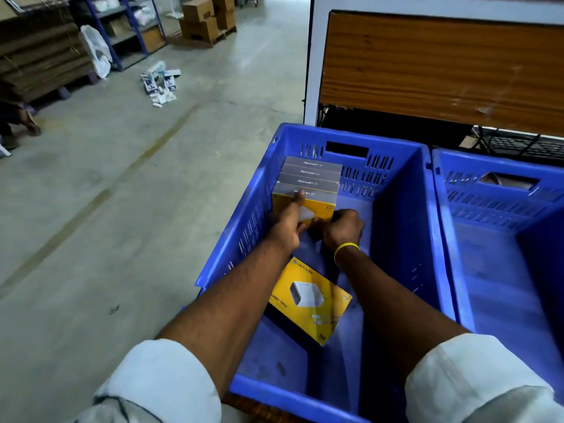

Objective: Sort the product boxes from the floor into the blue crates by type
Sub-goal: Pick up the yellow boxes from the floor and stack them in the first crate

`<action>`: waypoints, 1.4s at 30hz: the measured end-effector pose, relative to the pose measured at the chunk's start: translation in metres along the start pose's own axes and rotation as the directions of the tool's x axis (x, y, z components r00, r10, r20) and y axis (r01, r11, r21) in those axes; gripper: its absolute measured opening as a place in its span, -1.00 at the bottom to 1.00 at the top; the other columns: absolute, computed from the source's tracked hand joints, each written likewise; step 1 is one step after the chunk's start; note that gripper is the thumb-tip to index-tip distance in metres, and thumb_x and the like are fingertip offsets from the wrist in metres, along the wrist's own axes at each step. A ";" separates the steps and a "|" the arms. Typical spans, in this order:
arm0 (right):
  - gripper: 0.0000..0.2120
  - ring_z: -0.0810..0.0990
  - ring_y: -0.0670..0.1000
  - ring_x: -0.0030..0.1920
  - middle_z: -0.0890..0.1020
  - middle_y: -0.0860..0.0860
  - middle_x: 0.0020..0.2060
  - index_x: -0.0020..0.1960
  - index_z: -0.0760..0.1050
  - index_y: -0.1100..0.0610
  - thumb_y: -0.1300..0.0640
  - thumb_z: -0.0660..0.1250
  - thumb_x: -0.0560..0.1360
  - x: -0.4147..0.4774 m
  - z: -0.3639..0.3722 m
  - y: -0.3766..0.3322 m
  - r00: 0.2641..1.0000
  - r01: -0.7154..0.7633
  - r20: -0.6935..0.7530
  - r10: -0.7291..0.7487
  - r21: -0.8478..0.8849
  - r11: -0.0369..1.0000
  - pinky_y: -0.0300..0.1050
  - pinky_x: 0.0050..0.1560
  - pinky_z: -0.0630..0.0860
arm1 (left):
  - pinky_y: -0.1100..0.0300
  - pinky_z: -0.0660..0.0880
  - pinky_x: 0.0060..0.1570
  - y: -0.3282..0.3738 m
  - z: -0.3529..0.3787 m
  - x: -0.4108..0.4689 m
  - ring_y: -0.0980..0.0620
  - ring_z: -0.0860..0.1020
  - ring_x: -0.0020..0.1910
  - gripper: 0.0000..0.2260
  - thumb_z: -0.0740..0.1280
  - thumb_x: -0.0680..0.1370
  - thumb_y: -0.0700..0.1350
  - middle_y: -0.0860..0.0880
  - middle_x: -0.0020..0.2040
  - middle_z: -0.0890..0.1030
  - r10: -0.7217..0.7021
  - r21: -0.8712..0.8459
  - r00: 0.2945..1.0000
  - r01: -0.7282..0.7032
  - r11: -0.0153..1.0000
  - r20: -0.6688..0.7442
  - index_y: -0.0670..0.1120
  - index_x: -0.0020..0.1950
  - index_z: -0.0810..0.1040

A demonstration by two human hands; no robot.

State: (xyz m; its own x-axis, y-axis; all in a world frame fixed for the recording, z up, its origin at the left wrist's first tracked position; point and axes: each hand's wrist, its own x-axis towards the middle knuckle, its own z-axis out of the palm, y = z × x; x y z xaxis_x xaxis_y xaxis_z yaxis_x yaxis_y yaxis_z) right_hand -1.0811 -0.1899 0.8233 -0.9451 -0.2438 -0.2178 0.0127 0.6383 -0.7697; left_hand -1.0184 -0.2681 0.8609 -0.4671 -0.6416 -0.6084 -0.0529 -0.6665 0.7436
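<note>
Nearest, at the bottom edge of the frame, two rolled pale sleeves give way to bare forearms that reach into the blue crate; between those forearms a loose yellow box lies flat on the crate floor, its printed face up; just beyond it the left hand grasps the front box, thumb hooked over its grey top edge; the right hand, with a yellow band on its wrist, has its fingers curled at the lower front of that same box, though I cannot tell whether they pinch it; the front box stands upright as the nearest of a row of yellow boxes packed against the crate's far left corner; to the right a second blue crate sits touching the first; behind both rises a wooden panel; farther off, in the upper left of the frame, a pile of boxes in white and blue lies scattered on the concrete floor; beyond it stand blue shelving and cardboard cartons on a pallet.
</note>
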 end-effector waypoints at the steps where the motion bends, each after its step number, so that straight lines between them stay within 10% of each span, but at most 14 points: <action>1: -0.65 0.66 0.16 -0.10 0.69 0.16 -0.20 -0.21 0.65 0.18 -0.11 0.55 0.26 0.000 -0.001 0.000 1.000 -0.006 0.029 0.006 -0.021 1.000 -0.12 -0.15 0.52 | 0.16 0.54 -0.08 0.002 -0.001 -0.001 -0.09 0.56 0.19 -0.37 0.49 0.48 0.08 -0.16 0.33 0.52 -0.008 0.017 1.000 0.008 1.000 0.004 -0.16 0.44 0.38; 7: -0.39 0.60 0.24 0.12 0.58 0.23 0.13 0.11 0.52 0.19 -0.05 0.64 0.19 -0.007 -0.037 -0.013 0.978 0.088 0.210 -0.001 -0.403 0.911 0.05 0.02 0.59 | -0.04 0.51 0.16 0.009 -0.012 -0.007 -0.14 0.48 0.28 -0.30 0.50 0.45 0.13 -0.11 0.40 0.46 -0.018 0.437 0.995 -0.026 0.899 0.097 -0.14 0.46 0.36; 12: -0.33 0.59 0.18 0.20 0.57 0.17 0.23 0.35 0.48 0.10 -0.03 0.58 0.30 -0.030 -0.069 -0.017 0.918 0.230 0.390 0.066 -0.664 0.711 -0.01 0.04 0.60 | 0.11 0.54 0.01 0.025 -0.033 -0.039 -0.13 0.59 0.15 -0.63 0.41 0.54 -0.03 -0.09 0.17 0.58 0.100 0.934 0.929 -0.358 0.008 0.355 -0.11 0.32 0.52; 15: -0.66 0.62 0.11 0.02 0.61 0.16 0.09 0.21 0.54 0.11 0.03 0.45 0.48 -0.049 -0.076 -0.006 0.846 0.283 0.507 0.163 -0.688 0.668 -0.15 -0.22 0.51 | 0.13 0.54 -0.23 0.023 -0.039 -0.057 -0.08 0.59 -0.18 -0.82 0.28 0.60 -0.03 -0.11 -0.09 0.57 -0.036 0.924 0.949 -0.315 -0.217 0.315 -0.14 0.06 0.51; 17: -0.80 0.57 0.08 -0.14 0.57 0.13 -0.09 -0.08 0.50 0.17 0.03 0.35 0.57 -0.062 -0.072 -0.001 0.752 0.251 0.578 0.317 -0.695 0.674 -0.18 -0.26 0.48 | 0.09 0.55 -0.13 0.016 -0.044 -0.060 -0.07 0.56 -0.22 -0.76 0.22 0.64 -0.02 -0.14 -0.08 0.58 -0.107 0.934 0.957 -0.285 -0.214 0.268 -0.18 0.10 0.52; 21: -0.45 0.49 0.33 0.30 0.37 0.27 0.42 0.54 0.16 0.21 0.05 0.24 0.64 -0.072 -0.058 0.003 0.638 0.088 0.643 0.424 -0.608 0.789 0.22 0.27 0.47 | 0.10 0.48 -0.11 0.005 -0.053 -0.061 -0.08 0.51 -0.11 -0.76 0.14 0.69 -0.10 -0.16 -0.10 0.51 -0.172 0.935 0.949 -0.294 -0.198 0.263 -0.23 0.17 0.49; 26: -0.09 0.51 0.19 0.31 0.50 0.21 0.31 0.39 0.38 0.22 -0.08 0.66 0.19 -0.072 -0.057 0.013 0.897 -0.097 0.332 0.293 -0.498 0.862 0.00 0.22 0.54 | -0.01 0.63 0.03 0.013 -0.057 -0.061 -0.13 0.64 -0.04 -0.87 0.35 0.59 -0.12 -0.20 -0.04 0.62 -0.081 0.959 0.960 -0.273 -0.077 0.267 -0.18 0.00 0.51; 30: -0.11 0.63 0.18 0.09 0.53 0.19 0.18 0.24 0.40 0.18 0.08 0.74 0.02 -0.079 -0.075 -0.001 0.923 -0.183 0.264 0.280 -0.340 0.922 0.04 -0.13 0.67 | 0.11 0.59 -0.18 0.025 -0.058 -0.063 -0.07 0.67 -0.13 -0.83 0.50 0.43 -0.10 -0.10 -0.21 0.65 0.185 0.913 0.897 -0.408 0.003 0.401 -0.17 -0.20 0.58; 36: -0.47 0.60 0.21 0.12 0.59 0.21 0.14 0.09 0.59 0.19 0.06 0.65 0.19 -0.084 -0.077 -0.012 0.998 -0.042 0.039 0.053 -0.234 0.971 -0.03 0.09 0.55 | 0.35 0.26 -0.59 0.028 -0.059 -0.059 0.18 0.37 -0.59 -0.67 0.54 0.40 -0.11 0.08 -0.54 0.41 0.338 0.748 0.910 -0.395 0.533 0.239 -0.12 -0.43 0.44; 39: -0.55 0.57 0.24 0.11 0.55 0.21 0.16 0.08 0.60 0.13 0.12 0.62 0.24 -0.082 -0.066 -0.015 0.999 -0.016 -0.049 0.015 -0.028 0.999 -0.03 0.16 0.52 | 0.34 0.34 -0.58 0.018 -0.051 -0.052 0.08 0.50 -0.39 -0.84 0.51 0.38 -0.18 0.00 -0.35 0.54 0.305 0.612 0.945 -0.313 0.726 0.121 -0.12 -0.25 0.52; 42: -0.64 0.53 0.16 0.03 0.56 0.15 0.02 -0.05 0.54 0.09 0.21 0.61 0.24 -0.081 -0.055 -0.018 0.994 0.014 -0.109 -0.001 0.126 0.992 -0.07 0.12 0.51 | 0.04 0.64 -0.23 0.000 -0.041 -0.031 -0.08 0.67 -0.12 -0.57 0.47 0.25 -0.16 -0.15 -0.05 0.68 0.232 0.389 0.972 -0.197 0.900 -0.044 -0.24 0.09 0.58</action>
State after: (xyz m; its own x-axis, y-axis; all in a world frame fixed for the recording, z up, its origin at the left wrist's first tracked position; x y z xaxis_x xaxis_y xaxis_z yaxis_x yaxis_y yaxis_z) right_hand -1.0228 -0.1412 0.8880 -0.9751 -0.1628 -0.1503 0.0400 0.5377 -0.8422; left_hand -0.9682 -0.2638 0.8683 -0.4278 -0.7946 -0.4309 -0.2987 -0.3257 0.8970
